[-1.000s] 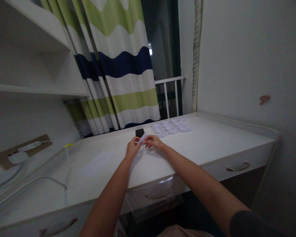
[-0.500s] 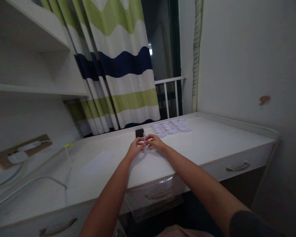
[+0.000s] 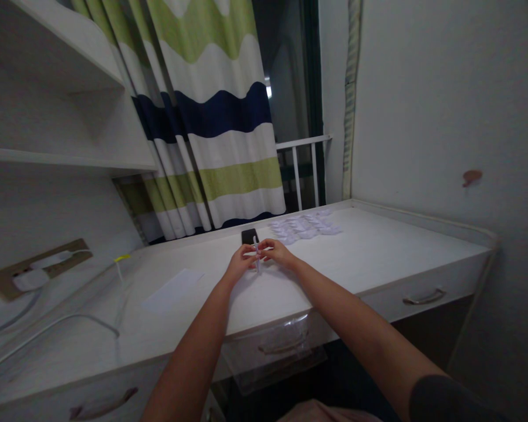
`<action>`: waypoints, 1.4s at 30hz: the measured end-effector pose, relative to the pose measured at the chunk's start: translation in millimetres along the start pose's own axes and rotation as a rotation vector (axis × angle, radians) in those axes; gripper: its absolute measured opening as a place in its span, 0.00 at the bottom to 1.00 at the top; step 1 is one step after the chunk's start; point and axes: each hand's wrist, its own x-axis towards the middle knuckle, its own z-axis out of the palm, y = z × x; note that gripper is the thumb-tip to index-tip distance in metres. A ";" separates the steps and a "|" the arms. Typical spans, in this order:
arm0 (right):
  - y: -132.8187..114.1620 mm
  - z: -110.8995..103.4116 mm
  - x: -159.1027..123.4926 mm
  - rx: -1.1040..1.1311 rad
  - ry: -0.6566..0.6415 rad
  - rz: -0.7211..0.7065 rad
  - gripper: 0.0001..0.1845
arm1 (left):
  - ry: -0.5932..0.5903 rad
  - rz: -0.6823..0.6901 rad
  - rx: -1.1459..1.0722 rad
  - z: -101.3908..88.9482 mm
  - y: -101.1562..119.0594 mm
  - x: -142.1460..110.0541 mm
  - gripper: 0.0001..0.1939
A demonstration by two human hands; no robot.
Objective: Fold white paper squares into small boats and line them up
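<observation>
Both my hands meet over the middle of the white desk (image 3: 361, 258). My left hand (image 3: 239, 265) and my right hand (image 3: 276, 252) pinch a small white slip of paper (image 3: 256, 253) between them; it stands on edge, nearly upright. Just behind the hands lies a dark phone (image 3: 249, 235). Farther back and to the right, several small white paper pieces (image 3: 303, 227) lie spread on the desk. A white paper strip (image 3: 172, 289) lies flat to the left of my left arm.
A striped curtain (image 3: 220, 123) hangs behind the desk beside a dark window with a white rail (image 3: 301, 143). Shelves (image 3: 48, 158) are on the left wall. A socket plate with a white plug and cables (image 3: 35, 272) is at left. Drawer handles (image 3: 425, 297) run below the front edge.
The paper slip, held slanted and flat-faced a second ago, now stands on edge between my fingertips. My hands have drawn slightly closer together.
</observation>
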 end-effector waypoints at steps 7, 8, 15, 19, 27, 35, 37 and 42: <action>8.5 -0.5 5.5 -0.003 0.004 -0.020 0.12 | 0.047 -0.024 0.025 1.0 1.9 -1.9 0.21; 9.4 -0.4 6.2 -0.005 0.008 -0.017 0.12 | 0.045 -0.024 0.024 1.1 1.5 -2.0 0.22; 14.9 0.0 9.0 -0.144 0.061 -0.018 0.11 | 0.027 0.031 0.065 1.6 -8.6 2.6 0.23; 16.0 -0.6 8.3 -0.227 0.059 -0.041 0.10 | -0.003 0.084 0.107 2.2 -12.4 4.6 0.23; 22.0 -1.1 8.5 -0.300 0.072 -0.072 0.13 | -0.059 0.139 0.110 6.4 -3.9 -0.6 0.22; 23.3 -3.7 11.4 -0.363 0.073 -0.138 0.06 | -0.063 0.140 0.066 7.6 0.1 -1.5 0.16; 24.4 -3.5 12.0 -0.361 0.066 -0.147 0.05 | -0.038 0.132 0.069 8.1 1.3 -1.4 0.14; 28.6 -2.8 12.9 -0.324 0.058 -0.180 0.06 | 0.012 0.121 0.075 8.7 0.9 0.0 0.13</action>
